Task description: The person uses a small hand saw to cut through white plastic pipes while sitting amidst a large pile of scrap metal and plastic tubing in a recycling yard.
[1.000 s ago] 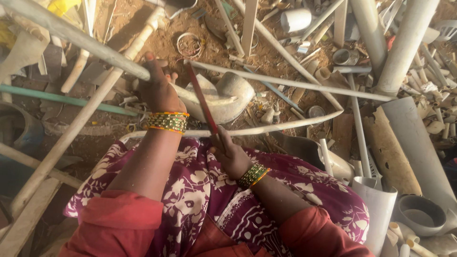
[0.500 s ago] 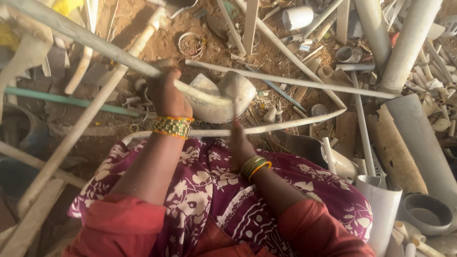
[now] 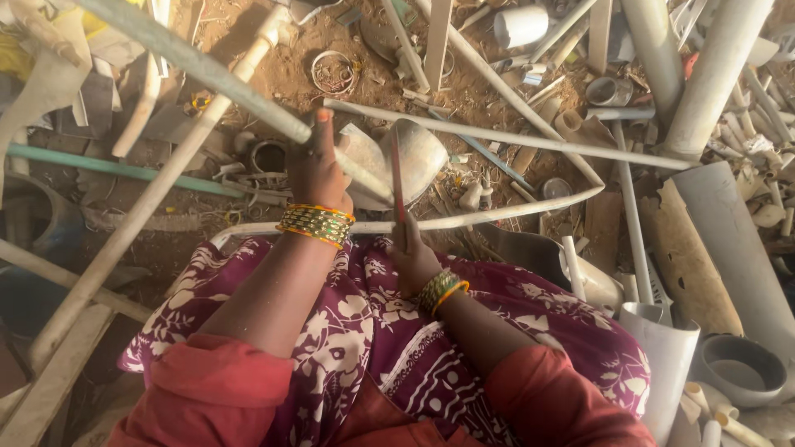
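Two hands at work over scrap plastic pipe

The right hand [image 3: 411, 255] is clenched around a thin red blade [image 3: 397, 178] standing upright; the left hand [image 3: 319, 165], at ten o'clock from it, grips a broken white pipe piece [image 3: 389, 157] just beside the blade, with grey pipes [image 3: 712, 74] at two o'clock.

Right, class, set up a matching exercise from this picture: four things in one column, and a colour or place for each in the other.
Things:
1. thin rod
2. left hand
3. bangles
4. long pipe

Descriptions:
A. gold and green, on the left wrist
B. red, held in the right hand
C. green, lying on the ground at left
D. gripping a pale plastic piece

Pairs: 1-B, 2-D, 3-A, 4-C
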